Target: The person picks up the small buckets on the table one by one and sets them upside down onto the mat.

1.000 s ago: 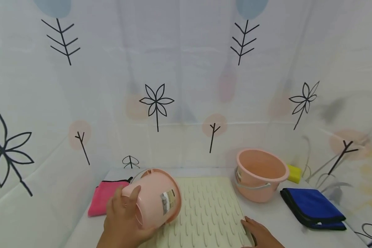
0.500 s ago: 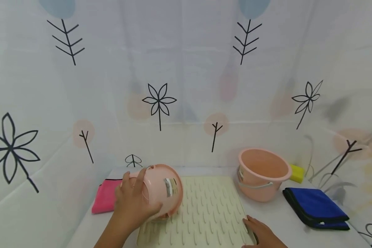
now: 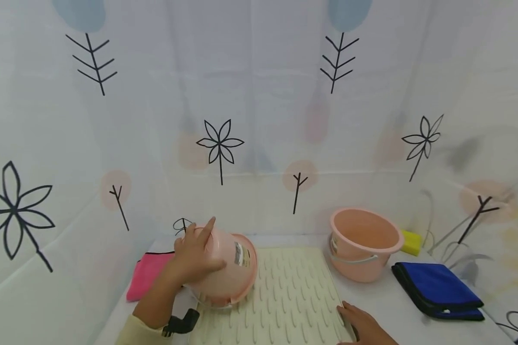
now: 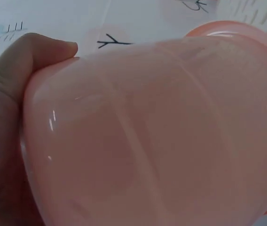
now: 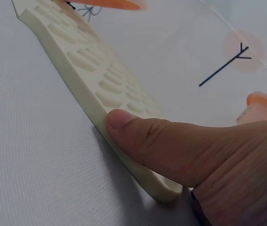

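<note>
My left hand grips a pink bucket round its base; the bucket lies tipped on its side, its rim towards the right over the left part of a cream ridged board. In the left wrist view the thumb of my left hand presses the base edge of the bucket. My right hand holds the board's near right edge. The right wrist view shows the thumb of that hand lying over the rim of the board.
A second pink bucket stands upright at the back right, beside a yellow block. Right of the board lies a folded blue cloth with black trim. A folded pink cloth lies at the left, partly behind my left arm.
My left hand has turned on the bucket, and the bucket has swung with its rim tilting and shifted slightly right. My left sleeve now shows. The right hand stays at the board's edge.
</note>
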Demonstrator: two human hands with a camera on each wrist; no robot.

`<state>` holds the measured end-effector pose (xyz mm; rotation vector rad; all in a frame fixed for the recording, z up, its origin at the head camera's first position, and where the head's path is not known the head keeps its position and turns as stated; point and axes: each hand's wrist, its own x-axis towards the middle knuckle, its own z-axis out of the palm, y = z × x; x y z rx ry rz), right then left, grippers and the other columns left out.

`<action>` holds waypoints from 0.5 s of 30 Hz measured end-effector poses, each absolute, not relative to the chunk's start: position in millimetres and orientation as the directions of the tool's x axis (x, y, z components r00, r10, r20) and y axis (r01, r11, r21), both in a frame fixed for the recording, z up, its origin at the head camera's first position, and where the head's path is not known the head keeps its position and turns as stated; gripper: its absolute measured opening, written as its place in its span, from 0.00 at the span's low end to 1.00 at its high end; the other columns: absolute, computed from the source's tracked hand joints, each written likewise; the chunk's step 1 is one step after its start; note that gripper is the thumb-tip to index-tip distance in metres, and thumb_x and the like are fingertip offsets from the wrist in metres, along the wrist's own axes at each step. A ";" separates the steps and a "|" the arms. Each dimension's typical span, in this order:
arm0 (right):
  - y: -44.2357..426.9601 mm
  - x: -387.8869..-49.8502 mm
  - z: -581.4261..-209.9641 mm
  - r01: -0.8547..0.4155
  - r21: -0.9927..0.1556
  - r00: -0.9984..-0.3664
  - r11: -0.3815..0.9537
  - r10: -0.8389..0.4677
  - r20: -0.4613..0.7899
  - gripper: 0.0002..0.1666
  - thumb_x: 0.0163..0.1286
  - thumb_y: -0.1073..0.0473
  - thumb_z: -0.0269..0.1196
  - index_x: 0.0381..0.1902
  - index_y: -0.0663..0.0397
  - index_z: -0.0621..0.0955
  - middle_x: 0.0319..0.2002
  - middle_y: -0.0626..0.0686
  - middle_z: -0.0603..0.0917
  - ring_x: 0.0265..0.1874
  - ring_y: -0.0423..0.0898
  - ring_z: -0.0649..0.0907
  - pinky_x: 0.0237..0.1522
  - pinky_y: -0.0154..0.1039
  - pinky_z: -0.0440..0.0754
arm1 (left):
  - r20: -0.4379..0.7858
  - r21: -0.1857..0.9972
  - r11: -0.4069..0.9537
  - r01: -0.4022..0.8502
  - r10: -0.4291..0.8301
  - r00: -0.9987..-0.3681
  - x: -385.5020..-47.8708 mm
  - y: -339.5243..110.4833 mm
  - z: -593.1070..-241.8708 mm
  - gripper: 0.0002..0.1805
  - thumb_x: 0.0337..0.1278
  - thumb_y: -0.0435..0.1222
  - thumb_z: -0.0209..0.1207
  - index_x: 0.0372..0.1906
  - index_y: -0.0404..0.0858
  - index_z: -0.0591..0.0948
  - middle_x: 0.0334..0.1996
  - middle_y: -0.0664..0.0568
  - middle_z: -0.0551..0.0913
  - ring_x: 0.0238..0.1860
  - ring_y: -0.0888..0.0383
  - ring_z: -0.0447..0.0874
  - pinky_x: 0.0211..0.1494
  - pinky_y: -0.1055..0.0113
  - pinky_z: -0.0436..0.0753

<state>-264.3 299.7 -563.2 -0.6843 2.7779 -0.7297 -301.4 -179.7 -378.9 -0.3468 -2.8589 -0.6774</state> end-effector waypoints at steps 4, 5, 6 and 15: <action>301.3 -269.5 -570.4 -0.333 -0.549 -0.880 0.767 -0.462 -0.111 0.51 0.70 0.39 0.70 0.70 0.78 0.70 0.68 0.84 0.67 0.65 0.85 0.68 0.59 0.79 0.71 | 0.161 0.467 0.839 0.278 0.229 -0.960 -315.4 -188.1 -375.2 0.59 0.48 0.56 0.70 0.85 0.55 0.54 0.81 0.29 0.51 0.73 0.17 0.56 0.64 0.22 0.67; 301.7 -270.3 -571.9 -0.324 -0.551 -0.882 0.769 -0.457 -0.118 0.51 0.70 0.39 0.70 0.70 0.78 0.70 0.69 0.84 0.67 0.66 0.85 0.68 0.59 0.79 0.71 | 0.146 0.479 0.830 0.287 0.247 -0.958 -319.3 -190.7 -374.0 0.58 0.49 0.56 0.70 0.85 0.56 0.54 0.81 0.29 0.51 0.72 0.16 0.57 0.63 0.22 0.68; 302.1 -271.0 -573.3 -0.318 -0.546 -0.885 0.775 -0.450 -0.124 0.51 0.69 0.38 0.70 0.70 0.76 0.70 0.69 0.83 0.67 0.66 0.84 0.69 0.59 0.78 0.71 | 0.136 0.488 0.820 0.298 0.267 -0.954 -323.6 -193.3 -372.8 0.57 0.51 0.56 0.69 0.85 0.56 0.54 0.81 0.29 0.51 0.72 0.16 0.59 0.63 0.22 0.69; 307.6 -272.7 -578.0 -0.410 -0.475 -0.870 0.779 -0.491 -0.053 0.51 0.69 0.36 0.69 0.69 0.76 0.72 0.68 0.80 0.71 0.63 0.80 0.74 0.57 0.64 0.80 | 0.063 0.530 0.767 0.363 0.391 -0.918 -342.6 -201.3 -364.2 0.52 0.57 0.55 0.66 0.85 0.61 0.55 0.83 0.34 0.51 0.78 0.28 0.58 0.68 0.26 0.68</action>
